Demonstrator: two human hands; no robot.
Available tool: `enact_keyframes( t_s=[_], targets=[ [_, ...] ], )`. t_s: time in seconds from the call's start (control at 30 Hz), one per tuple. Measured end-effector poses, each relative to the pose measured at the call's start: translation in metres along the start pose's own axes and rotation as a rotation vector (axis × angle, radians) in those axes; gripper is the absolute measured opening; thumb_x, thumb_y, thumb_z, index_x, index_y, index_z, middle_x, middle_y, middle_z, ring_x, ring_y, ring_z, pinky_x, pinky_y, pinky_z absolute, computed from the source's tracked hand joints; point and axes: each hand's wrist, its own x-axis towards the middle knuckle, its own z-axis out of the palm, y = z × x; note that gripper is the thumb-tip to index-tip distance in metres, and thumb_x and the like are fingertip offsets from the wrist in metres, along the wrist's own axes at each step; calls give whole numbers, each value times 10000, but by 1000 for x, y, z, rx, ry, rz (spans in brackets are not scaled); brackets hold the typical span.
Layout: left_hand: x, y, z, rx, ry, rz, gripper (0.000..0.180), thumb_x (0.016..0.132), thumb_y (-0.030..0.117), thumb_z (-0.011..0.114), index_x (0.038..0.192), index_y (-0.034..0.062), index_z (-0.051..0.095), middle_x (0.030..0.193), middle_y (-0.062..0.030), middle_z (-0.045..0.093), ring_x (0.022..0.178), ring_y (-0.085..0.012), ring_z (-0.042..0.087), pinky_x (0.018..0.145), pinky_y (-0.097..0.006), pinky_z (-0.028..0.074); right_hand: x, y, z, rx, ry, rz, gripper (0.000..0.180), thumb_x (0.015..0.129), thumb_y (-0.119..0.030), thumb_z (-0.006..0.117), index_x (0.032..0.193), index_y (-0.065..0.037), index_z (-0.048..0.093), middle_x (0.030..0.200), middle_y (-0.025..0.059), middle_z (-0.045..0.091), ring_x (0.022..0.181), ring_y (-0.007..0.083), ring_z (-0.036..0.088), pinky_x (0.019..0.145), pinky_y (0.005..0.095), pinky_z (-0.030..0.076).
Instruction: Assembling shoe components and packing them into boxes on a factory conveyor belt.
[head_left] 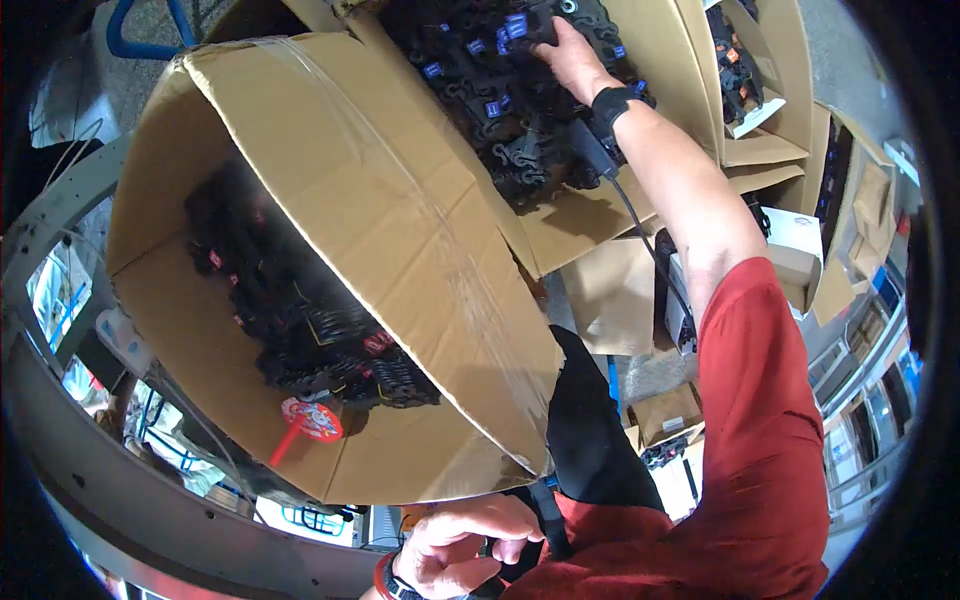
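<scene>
Black parts (525,125): heaped, blue-tagged, inside the cardboard box (590,225) ahead of you.
Right hand (577,62): your fingers reach onto the heap; whether they grip one, I cannot tell.
Left hand (465,545): loosely curled below your nearer box (420,220); contents unclear.

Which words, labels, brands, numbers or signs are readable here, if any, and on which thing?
None reads clearly.
Blue tags on black parts: too small.
Red-handled round paddle: print too blurred.
White label on brown box: too small.
</scene>
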Motion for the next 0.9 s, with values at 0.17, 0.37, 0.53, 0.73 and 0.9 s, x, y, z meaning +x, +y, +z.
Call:
enact_keyframes(
  t_s=[0.17, 0.37, 0.53, 0.73, 0.9],
  targets=[
    [-2, -4, 2, -115, 14, 15, 352, 797, 67, 596, 1129, -33, 537, 734, -104, 533, 657, -210, 528, 706, -378, 481, -7, -10, 9, -3, -38, 21, 520, 782, -120, 638, 1253, 2, 456, 1114, 190, 605, 1037, 283, 578, 905, 341, 430],
    [1, -13, -9, -14, -46, 91, 337, 817, 76, 575, 1134, -31, 536, 725, -108, 535, 682, -224, 540, 707, -372, 478, -15, 3, 37, -663, -167, -532, 244, 810, -67, 511, 1049, -59, 557, 999, 151, 609, 1021, 346, 557, 842, 454, 428],
    [9, 2, -11, 93, -35, -59, 395, 757, -14, 573, 1149, -24, 525, 723, -92, 539, 691, -222, 545, 701, -357, 475, -28, -5, 67, -1011, -128, -625, 239, 822, -94, 486, 1034, -122, 592, 988, 82, 622, 973, 255, 569, 838, 367, 398],
    [2, -13, -24, 4, -88, 79, 411, 750, -6, 584, 1156, -25, 523, 732, -90, 543, 711, -221, 553, 698, -345, 472, -17, 10, 53, -756, 59, -661, 230, 790, -66, 513, 994, -114, 608, 906, 99, 617, 934, 293, 562, 819, 385, 411],
    [-2, -4, -16, 80, -47, -51, 421, 751, 5, 590, 1165, -26, 518, 749, -89, 541, 720, -206, 548, 704, -336, 470, -4, 2, 8, 7, 82, -67, 266, 756, -87, 621, 1011, -13, 603, 938, 151, 654, 889, 283, 610, 801, 350, 458]
  ],
)
